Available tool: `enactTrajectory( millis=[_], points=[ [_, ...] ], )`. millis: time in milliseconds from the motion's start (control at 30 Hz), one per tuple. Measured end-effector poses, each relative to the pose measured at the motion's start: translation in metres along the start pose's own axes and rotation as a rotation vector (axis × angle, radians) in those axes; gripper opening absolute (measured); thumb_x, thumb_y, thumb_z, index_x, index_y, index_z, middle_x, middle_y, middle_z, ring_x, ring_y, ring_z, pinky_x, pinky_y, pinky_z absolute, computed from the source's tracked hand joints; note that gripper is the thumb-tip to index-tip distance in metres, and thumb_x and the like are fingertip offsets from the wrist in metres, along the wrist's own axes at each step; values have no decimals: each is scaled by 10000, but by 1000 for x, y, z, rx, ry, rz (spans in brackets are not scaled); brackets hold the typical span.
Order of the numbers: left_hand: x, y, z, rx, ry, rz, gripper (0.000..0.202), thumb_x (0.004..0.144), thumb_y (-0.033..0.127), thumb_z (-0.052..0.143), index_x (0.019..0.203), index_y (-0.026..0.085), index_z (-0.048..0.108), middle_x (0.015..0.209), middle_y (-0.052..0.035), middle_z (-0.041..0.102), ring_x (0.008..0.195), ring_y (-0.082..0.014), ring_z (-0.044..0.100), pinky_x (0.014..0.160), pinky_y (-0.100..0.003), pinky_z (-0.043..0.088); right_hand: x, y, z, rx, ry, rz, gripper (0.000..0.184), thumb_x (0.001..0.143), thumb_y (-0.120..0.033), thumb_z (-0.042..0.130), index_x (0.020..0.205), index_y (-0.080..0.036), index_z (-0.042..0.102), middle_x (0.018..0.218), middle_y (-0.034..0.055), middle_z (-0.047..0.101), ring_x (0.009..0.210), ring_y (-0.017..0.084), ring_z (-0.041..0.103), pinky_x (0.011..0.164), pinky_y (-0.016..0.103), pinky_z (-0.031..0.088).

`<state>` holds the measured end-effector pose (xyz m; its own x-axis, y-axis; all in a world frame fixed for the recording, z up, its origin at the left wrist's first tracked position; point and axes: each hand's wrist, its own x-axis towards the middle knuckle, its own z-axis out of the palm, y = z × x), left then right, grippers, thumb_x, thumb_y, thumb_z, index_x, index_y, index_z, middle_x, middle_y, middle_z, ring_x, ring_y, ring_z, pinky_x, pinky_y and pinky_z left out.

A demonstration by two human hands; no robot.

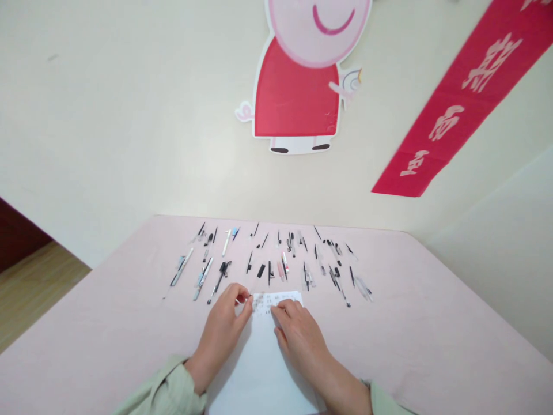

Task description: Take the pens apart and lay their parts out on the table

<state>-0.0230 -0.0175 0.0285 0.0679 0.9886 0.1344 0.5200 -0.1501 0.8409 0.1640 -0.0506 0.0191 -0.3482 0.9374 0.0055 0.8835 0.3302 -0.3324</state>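
Note:
A white sheet of paper lies in front of me, with dark marks and rows of writing along its top edge. At its upper left edge is my left hand, thumb and forefinger brought together in a pinch; a small dark speck shows by the fingertips, too small to name. My right hand rests on the upper right of the paper, fingers bent and side by side, thumb a little apart, with nothing visible in it. Beyond the left hand lies a black pen in parts.
Several taken-apart pens lie in rows across the pink tabletop, among them white pen barrels, a black cap, pink pen parts and a clear barrel. Behind the table is a wall with a pig cutout and a red banner.

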Motion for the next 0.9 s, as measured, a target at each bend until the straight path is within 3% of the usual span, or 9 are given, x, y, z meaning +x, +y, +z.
enactTrajectory(
  millis=[67, 133, 367, 467, 567, 700, 900],
  points=[
    [1, 8, 10, -242, -165, -176, 168, 808, 381, 494, 751, 223, 502, 683, 3, 580, 659, -179, 554, 642, -304, 435, 2, 0, -3, 9, -9, 0, 297, 832, -101, 537, 1095, -221, 602, 1129, 77, 591, 1008, 249, 524, 845, 355, 433],
    [5, 11, 22, -430, -242, -291, 176, 785, 380, 512, 744, 209, 510, 682, 3, 602, 642, -160, 562, 635, -287, 439, 4, -1, -8, 12, -27, 12, 277, 835, -101, 531, 1075, -213, 613, 1109, 78, 595, 1002, 246, 532, 832, 341, 439],
    [27, -7, 41, -559, 31, -192, 217, 716, 382, 638, 767, 193, 545, 730, -5, 613, 721, -162, 598, 699, -297, 470, 13, 2, -19, 94, -62, 26, 212, 859, -130, 517, 994, -228, 649, 1036, 50, 609, 999, 201, 563, 819, 274, 434],
    [27, -13, 41, -643, 39, -222, 292, 726, 382, 645, 920, 175, 576, 789, -20, 634, 741, -159, 614, 703, -297, 485, 24, 9, -26, 141, -66, 44, 197, 880, -153, 505, 973, -225, 663, 1000, 38, 620, 952, 177, 591, 788, 255, 435],
    [27, -16, 40, -689, 27, -252, 418, 739, 406, 647, 1063, 146, 597, 807, -32, 643, 723, -151, 610, 674, -286, 484, 47, 17, -35, 112, 10, 95, 197, 908, -184, 490, 994, -209, 665, 1007, 53, 626, 959, 180, 591, 795, 265, 432],
    [29, -18, 40, -698, 34, -303, 448, 750, 449, 638, 1066, 132, 627, 794, -41, 648, 732, -158, 621, 674, -287, 487, 85, 24, -42, 1, 127, 150, 198, 908, -184, 497, 999, -193, 672, 1033, 85, 624, 1016, 206, 554, 849, 295, 416],
    [28, -16, 40, -714, 54, -313, 300, 792, 404, 595, 970, 162, 588, 739, -13, 639, 695, -146, 626, 677, -288, 499, 113, 26, -40, -52, 150, 151, 202, 876, -159, 526, 1006, -191, 676, 1044, 89, 621, 1041, 218, 535, 876, 304, 398]
  ],
)
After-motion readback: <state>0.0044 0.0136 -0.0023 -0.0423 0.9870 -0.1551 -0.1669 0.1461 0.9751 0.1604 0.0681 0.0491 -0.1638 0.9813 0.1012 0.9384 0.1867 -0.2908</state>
